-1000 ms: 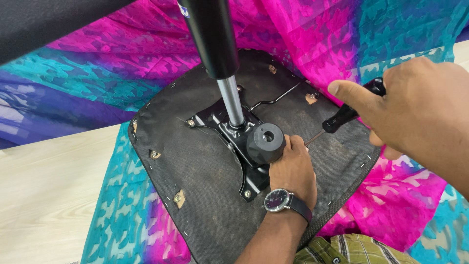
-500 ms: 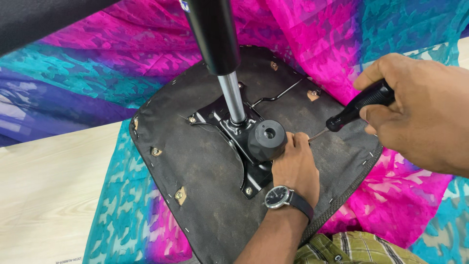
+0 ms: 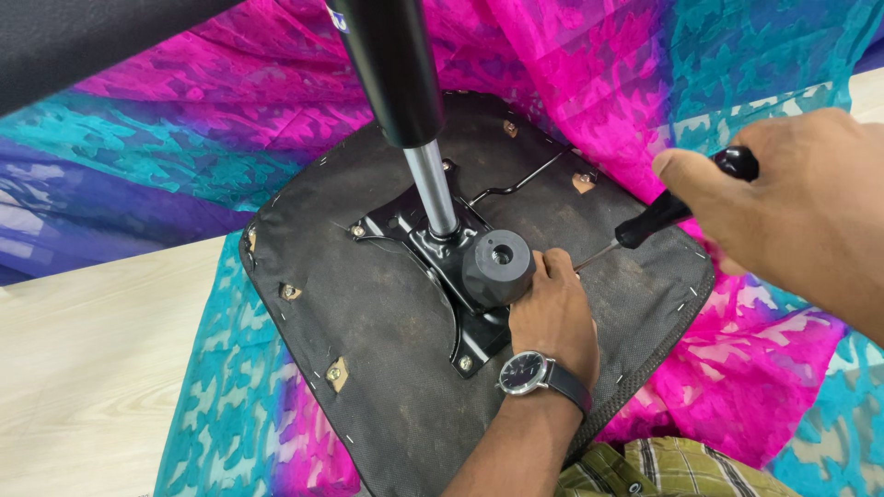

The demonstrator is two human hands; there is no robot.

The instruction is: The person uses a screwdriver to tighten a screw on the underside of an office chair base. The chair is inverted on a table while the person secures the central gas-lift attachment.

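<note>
Head view: right hand (image 3: 801, 221) grips black-handled screwdriver (image 3: 677, 204) over upturned seat (image 3: 368, 368).

**Both hands low, fingers curled**

Your left hand (image 3: 552, 317) reaches up from the bottom edge, palm down, fingers bent, watch on the wrist. Your right hand (image 3: 801, 207) comes in from the right, fingers closed in a grip, thumb stretched forward, knuckles toward the camera.
</note>
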